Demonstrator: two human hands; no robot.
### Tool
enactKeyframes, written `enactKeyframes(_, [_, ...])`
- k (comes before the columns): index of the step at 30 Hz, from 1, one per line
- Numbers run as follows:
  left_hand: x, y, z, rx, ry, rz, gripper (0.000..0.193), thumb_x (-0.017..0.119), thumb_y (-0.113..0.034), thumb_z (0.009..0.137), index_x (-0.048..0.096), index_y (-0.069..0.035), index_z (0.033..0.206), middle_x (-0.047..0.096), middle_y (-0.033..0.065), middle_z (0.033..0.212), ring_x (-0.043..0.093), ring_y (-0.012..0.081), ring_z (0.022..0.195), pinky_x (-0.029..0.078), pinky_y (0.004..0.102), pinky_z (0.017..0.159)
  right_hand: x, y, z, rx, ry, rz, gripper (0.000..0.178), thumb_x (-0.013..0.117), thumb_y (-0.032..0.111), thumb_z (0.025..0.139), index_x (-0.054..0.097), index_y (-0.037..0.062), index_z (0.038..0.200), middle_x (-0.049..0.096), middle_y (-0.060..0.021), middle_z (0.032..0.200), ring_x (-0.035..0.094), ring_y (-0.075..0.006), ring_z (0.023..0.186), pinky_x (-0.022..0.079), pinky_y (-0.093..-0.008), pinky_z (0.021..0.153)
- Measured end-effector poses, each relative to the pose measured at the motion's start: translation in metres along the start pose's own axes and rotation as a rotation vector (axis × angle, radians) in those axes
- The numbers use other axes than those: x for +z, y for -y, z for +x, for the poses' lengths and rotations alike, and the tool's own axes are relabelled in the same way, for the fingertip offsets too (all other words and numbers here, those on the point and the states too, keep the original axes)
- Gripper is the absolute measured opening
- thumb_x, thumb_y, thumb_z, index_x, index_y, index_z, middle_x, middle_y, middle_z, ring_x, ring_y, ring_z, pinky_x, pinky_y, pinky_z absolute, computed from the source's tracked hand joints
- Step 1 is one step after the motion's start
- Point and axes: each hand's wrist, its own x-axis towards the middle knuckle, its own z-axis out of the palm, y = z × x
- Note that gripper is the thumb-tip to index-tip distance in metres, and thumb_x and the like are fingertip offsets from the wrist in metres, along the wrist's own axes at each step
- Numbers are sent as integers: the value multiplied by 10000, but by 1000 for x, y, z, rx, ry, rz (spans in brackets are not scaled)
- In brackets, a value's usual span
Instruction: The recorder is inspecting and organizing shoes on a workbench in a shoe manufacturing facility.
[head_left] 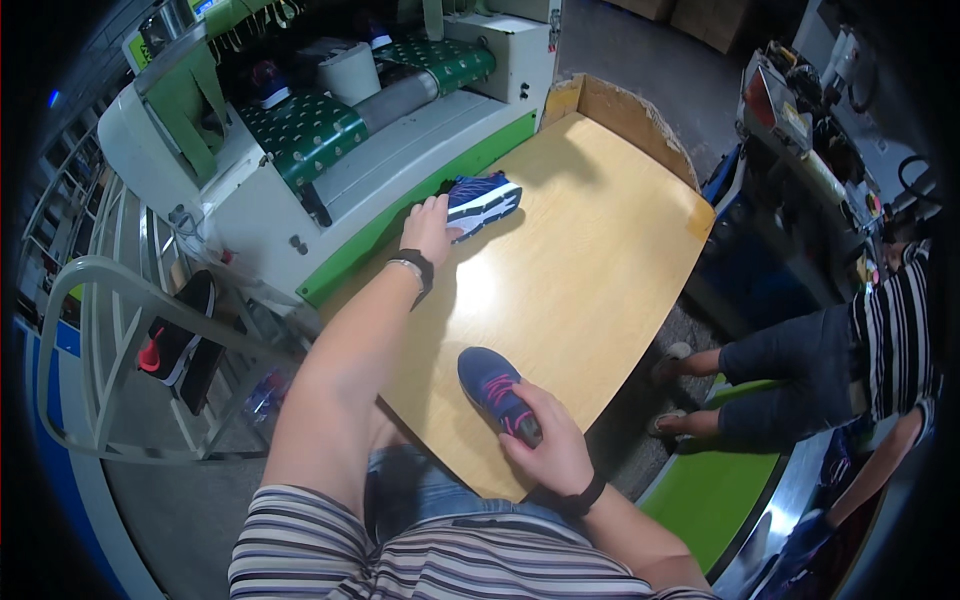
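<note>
We have two navy shoes on the wood table [610,240], one per hand. The near shoe [484,377], pink-laced, lies upper side up, toe angled away to the left; our right hand [553,440] is closed around its heel end, thumb on one side and fingers on the other. The far shoe [487,207] is tipped onto its side, white-and-navy sole toward us, and our left hand [428,232] is clamped on its left end — whether it fully rests on the wood, we can't tell.

Step in hand, as we read it: placing or turning the pair. A next move would call for a firm left grip while the tilted shoe is turned, and a light right one, since the near shoe looks stable.

Edges: the far shoe sits just beside the green strip [365,254] on the machine side, so little room leftward. The near shoe lies not far from the table's near edge. Best room is the wood between the shoes and off to the right — up to the cardboard guard [640,125] at the far end. Beyond: green belt [300,135] up left, metal rack [150,275] left, co-worker [800,370] well apart at right.
</note>
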Motion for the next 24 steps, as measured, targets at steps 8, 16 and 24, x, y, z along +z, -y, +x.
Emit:
enactKeyframes(8, [-36,22,-103,619,176,86,575,652,-51,840,487,-78,1390,433,155,1482,436,394,1326,364,451,1113,-46,-33,40,-88,188,33,724,847,309,758,525,54,1354,552,-216,1343,509,-358,1285,383,-424,1098])
enactKeyframes(16, [-37,-16,-232,69,-27,-552,414,625,-216,972,535,-69,1348,481,169,1403,445,312,1337,360,405,1110,-18,-64,164,-101,321,26,915,903,290,657,469,77,1435,626,-226,1273,585,-389,1199,464,-406,1015])
enactKeyframes(24, [-51,-58,-255,239,146,-547,445,646,-168,947,537,-48,1361,455,189,1455,404,336,1388,322,404,1146,-64,-37,62,205,53,-75,677,830,264,710,559,91,1306,683,-224,1109,671,-390,1015,540,-402,888])
